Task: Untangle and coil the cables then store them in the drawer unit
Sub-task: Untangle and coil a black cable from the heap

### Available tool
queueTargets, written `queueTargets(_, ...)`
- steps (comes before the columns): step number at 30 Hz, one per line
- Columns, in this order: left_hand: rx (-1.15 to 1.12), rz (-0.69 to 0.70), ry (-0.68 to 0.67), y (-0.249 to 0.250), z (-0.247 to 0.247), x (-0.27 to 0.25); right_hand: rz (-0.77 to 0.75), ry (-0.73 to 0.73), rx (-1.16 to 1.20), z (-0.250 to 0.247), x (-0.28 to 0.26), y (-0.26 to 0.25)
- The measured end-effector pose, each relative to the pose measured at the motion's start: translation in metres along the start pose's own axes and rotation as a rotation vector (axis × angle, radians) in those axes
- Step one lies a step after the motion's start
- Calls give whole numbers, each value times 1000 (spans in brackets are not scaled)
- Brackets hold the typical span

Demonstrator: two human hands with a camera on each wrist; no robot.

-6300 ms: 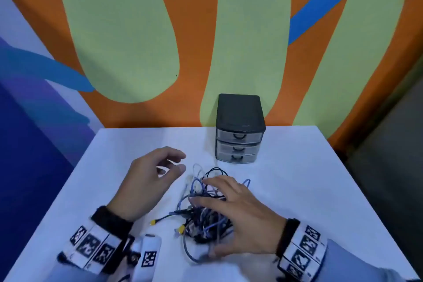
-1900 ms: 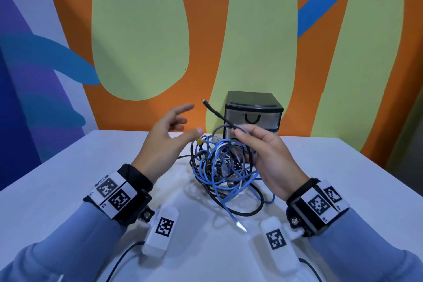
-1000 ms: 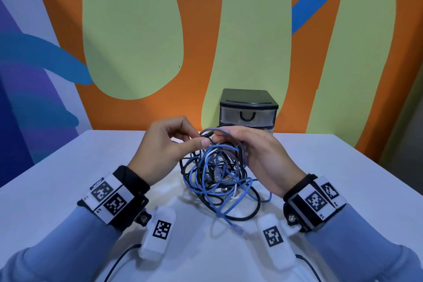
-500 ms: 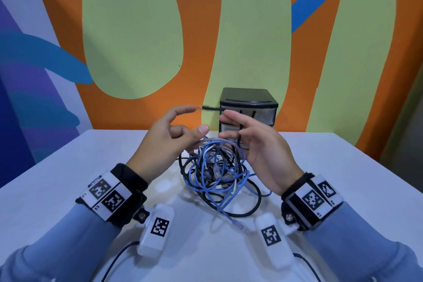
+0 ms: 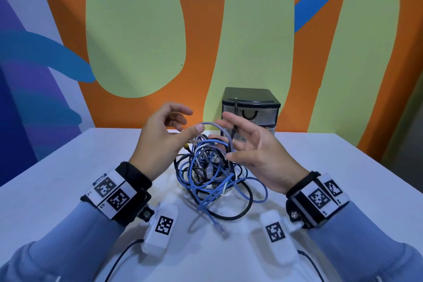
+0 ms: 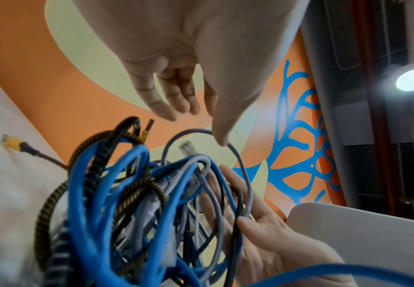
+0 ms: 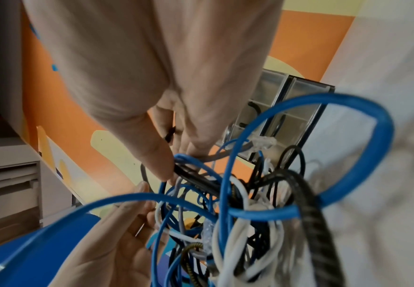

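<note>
A tangle of blue, grey, white and black cables [image 5: 212, 171] hangs partly lifted between my hands, its lower loops on the white table [image 5: 68, 167]. My right hand [image 5: 231, 135] has its fingers spread, and a thin black cable [image 5: 235, 110] is clamped between two of them with its end pointing up. In the right wrist view the thumb [image 7: 157, 165] presses on black cable in the tangle [image 7: 250, 203]. My left hand [image 5: 191, 121] is relaxed, its thumb tip touching a grey cable loop [image 6: 193, 130]. The black drawer unit [image 5: 250, 107] stands behind with its drawers closed.
A blue cable's clear plug [image 5: 220, 230] lies on the table in front of the tangle. A yellow plug [image 6: 13, 142] rests on the table to the left. White tagged pods [image 5: 163, 226] hang under both wrists. A painted wall rises right behind the drawer unit.
The black cable's end swung from pointing left to pointing up. My left hand eased apart from the right, and its thumb now touches the grey loop.
</note>
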State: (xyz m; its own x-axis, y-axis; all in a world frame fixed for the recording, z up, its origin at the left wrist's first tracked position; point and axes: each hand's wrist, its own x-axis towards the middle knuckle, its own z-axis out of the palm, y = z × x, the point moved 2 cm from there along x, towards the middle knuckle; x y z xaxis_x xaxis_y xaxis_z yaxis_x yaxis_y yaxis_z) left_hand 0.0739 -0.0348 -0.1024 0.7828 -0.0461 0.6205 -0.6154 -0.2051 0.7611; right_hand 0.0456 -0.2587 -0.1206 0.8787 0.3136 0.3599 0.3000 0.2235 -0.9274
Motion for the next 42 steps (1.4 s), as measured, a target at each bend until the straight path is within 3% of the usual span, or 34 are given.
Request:
queueTargets(3,-8,30,49,2,-1,0,12,19,0,0,0,2)
queueTargets(7,-40,33,-5,7,2,-1,0,34,16,3,0,1)
queueTargets(14,-98,-99,-344,16,17,-15,-67,73,111,12,-1,2)
queueTargets(18,-6,-91,-402,20,20,-17,-47,41,170,24,-2,2)
queueTargets(21,75,-66,-382,17,23,-20,-56,20,130,31,-2,1)
queueTargets(27,5,-72,-340,16,31,-21,-89,28,86,32,-2,2)
queueTargets(33,-132,-183,-382,18,19,-16,-121,243,-152,14,-1,-5)
queueTargets(36,-215,-171,-301,21,13,-12,-119,274,-259,9,-1,-6)
queueTargets(42,-533,-240,-118,27,6,-7,-146,120,-256,9,-2,-11)
